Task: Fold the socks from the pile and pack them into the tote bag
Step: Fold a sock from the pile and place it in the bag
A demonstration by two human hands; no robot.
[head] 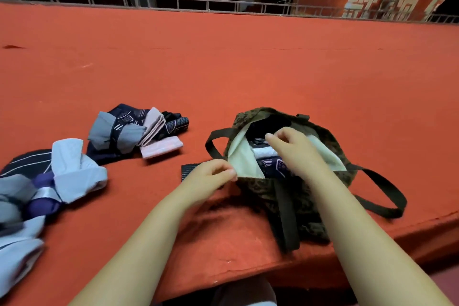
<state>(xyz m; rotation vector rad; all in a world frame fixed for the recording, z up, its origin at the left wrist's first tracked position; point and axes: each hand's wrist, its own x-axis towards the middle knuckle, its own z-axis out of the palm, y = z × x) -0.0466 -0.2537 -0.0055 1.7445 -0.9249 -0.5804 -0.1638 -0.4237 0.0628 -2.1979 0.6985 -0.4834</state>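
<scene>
The tote bag (285,191) overhangs the table's near edge (248,271). Left hand (211,174) pinches its rim; right hand (295,149), fingers loosely curled, hovers above folded socks (264,153) inside.

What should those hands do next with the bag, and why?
Probably the right hand should come out of the bag and reach for a sock from the pile. It is over the socks in the bag and seems to hold nothing, while the left hand pinches the rim open, and loose socks lie to the left.
</scene>
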